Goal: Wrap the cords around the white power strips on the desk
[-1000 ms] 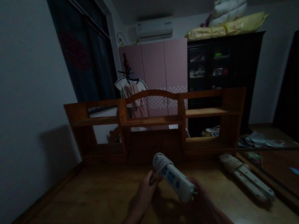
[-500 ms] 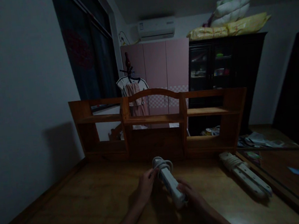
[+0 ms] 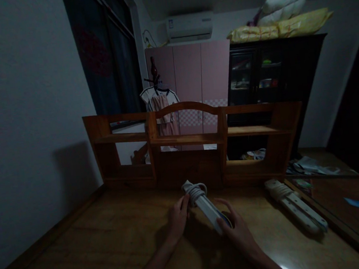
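A white power strip (image 3: 208, 210), its pale cord (image 3: 195, 191) wound around the far end, is held slanting above the wooden tabletop (image 3: 120, 239). My left hand (image 3: 178, 216) is closed at the wound end, thumb and fingers against the cord. Around the near end, my right hand (image 3: 239, 231) grips the strip, thumb on one side and fingers on the other. A blue-and-yellow edge shows on the strip beside the right fingers. To the right lies a second white power strip (image 3: 298, 212), likewise wrapped in its cord (image 3: 279, 190) at the far end.
A low wooden shelf unit (image 3: 186, 140) runs along the tabletop's far edge. On the left rises a white wall (image 3: 31, 124). Beyond stand a clothes rack with garments (image 3: 162, 104), a pink wardrobe (image 3: 187, 71) and a dark cabinet (image 3: 301, 70).
The held power strip has rolled, showing a different side, and its near end has lifted. My right hand has shifted its grip around that end. The left hand stays at the cord.
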`<state>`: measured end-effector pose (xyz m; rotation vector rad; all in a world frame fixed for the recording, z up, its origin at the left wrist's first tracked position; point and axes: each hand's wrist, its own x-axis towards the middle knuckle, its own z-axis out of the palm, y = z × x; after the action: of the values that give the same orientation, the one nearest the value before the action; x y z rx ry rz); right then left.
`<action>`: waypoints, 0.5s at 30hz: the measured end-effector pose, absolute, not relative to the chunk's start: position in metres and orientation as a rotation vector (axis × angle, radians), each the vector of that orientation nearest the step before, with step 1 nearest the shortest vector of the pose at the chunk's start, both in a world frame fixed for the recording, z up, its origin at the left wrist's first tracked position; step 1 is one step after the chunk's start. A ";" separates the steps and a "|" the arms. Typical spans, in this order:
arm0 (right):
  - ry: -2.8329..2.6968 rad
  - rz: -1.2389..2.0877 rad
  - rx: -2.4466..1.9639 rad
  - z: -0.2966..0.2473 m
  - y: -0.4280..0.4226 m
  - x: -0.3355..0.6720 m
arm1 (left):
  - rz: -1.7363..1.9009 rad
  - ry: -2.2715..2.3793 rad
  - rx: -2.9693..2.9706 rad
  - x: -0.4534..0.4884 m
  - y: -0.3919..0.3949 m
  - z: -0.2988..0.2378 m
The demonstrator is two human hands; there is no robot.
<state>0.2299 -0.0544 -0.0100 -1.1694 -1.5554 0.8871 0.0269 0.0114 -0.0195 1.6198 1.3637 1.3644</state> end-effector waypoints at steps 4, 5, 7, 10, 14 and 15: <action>-1.599 0.728 -1.233 -0.004 -0.056 0.230 | 1.376 1.356 1.582 0.029 0.010 -0.018; -1.607 0.704 -1.236 -0.003 -0.057 0.230 | 1.379 1.354 1.583 0.029 0.010 -0.017; -1.622 0.682 -1.232 -0.002 -0.056 0.230 | 1.392 1.353 1.602 0.030 0.009 -0.016; -1.628 0.680 -1.215 -0.003 -0.055 0.231 | 1.427 1.352 1.626 0.029 0.009 -0.016; -1.653 0.688 -1.205 -0.004 -0.054 0.232 | 1.424 1.320 1.582 0.028 0.008 -0.017; -1.670 0.691 -1.200 -0.003 -0.054 0.232 | 1.422 1.323 1.567 0.027 0.008 -0.017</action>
<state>0.2321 -0.0544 -0.0034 -1.2000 -1.6703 0.6906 0.0270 0.0077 -0.0173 1.5671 1.3231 1.4218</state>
